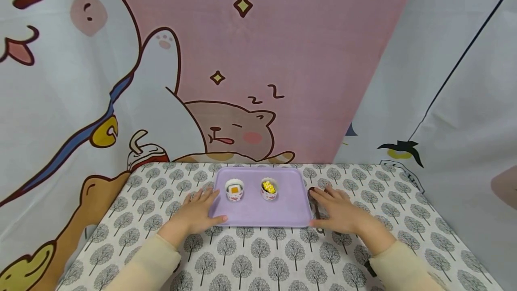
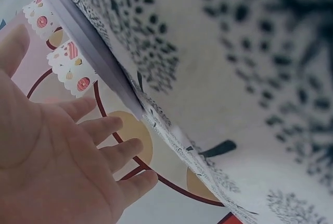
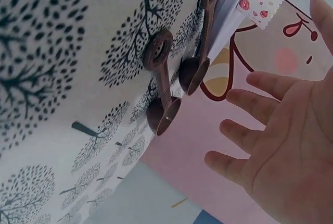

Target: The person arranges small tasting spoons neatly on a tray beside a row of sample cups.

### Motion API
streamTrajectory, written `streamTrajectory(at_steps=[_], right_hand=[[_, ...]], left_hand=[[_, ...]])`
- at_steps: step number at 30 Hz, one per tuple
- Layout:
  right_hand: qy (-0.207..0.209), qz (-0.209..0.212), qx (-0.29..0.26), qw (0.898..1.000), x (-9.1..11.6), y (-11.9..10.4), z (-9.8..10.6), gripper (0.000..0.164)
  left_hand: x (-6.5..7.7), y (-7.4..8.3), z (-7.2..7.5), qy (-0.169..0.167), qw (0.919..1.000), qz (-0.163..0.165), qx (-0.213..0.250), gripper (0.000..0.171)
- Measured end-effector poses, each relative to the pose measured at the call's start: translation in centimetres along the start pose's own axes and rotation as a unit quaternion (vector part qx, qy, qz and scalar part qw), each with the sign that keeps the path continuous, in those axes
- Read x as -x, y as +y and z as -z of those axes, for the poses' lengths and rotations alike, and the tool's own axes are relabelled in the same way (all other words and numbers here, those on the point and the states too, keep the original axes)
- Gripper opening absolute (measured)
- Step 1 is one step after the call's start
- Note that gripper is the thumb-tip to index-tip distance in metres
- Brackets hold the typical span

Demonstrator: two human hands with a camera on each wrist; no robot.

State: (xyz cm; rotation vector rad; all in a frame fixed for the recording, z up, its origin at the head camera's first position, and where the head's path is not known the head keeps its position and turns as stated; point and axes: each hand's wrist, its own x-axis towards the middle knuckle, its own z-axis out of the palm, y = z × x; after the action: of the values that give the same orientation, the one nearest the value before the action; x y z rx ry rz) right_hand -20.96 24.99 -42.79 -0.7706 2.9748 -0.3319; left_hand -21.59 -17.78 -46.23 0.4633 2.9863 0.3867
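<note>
A lilac tray (image 1: 250, 214) lies on the table with two small patterned paper cups on it. The left paper cup (image 1: 235, 196) holds something white and orange; yellow pieces with white streaks fill the right paper cup (image 1: 269, 196). My left hand (image 1: 195, 213) is at the tray's left edge, fingers spread, thumb by the near corner. Beyond the opposite edge, my right hand (image 1: 339, 212) hovers with fingers extended, above two brown scoop-like spoons. In the right wrist view, one brown spoon (image 3: 163, 81) lies beside another brown spoon (image 3: 206, 31). Neither hand holds anything.
A white tablecloth (image 1: 258, 255) printed with grey trees covers the table. Behind the table's far edge hangs a cartoon-printed curtain (image 1: 307, 57). A small dark object (image 1: 370, 268) shows beside the right sleeve.
</note>
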Motion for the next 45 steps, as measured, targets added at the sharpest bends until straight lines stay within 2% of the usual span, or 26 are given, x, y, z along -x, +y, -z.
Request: streamTrajectory(at_steps=[8,23,35,45], right_hand=[[-0.029,-0.009,-0.006,1.000,-0.8,-0.3,-0.5,0.098],[-0.052,-0.002,-0.003,0.999,-2.0,-0.3,-1.4,0.097],[-0.081,-0.013,-0.007,0.997,-2.6,-0.4,-1.6,0.098],[-0.084,-0.016,-0.008,0.996,-2.7,-0.4,-1.7,0.099]], left_hand=[[0.1,0.2,0.3,-0.014,0.9999,0.002,-0.002,0.090],[0.0,0.2,0.2,-0.037,0.9992,0.007,-0.011,0.095],[-0.4,-0.1,-0.1,-0.044,0.9989,0.014,-0.011,0.101],[-0.5,-0.2,-0.1,-0.043,0.9990,0.012,-0.010,0.104]])
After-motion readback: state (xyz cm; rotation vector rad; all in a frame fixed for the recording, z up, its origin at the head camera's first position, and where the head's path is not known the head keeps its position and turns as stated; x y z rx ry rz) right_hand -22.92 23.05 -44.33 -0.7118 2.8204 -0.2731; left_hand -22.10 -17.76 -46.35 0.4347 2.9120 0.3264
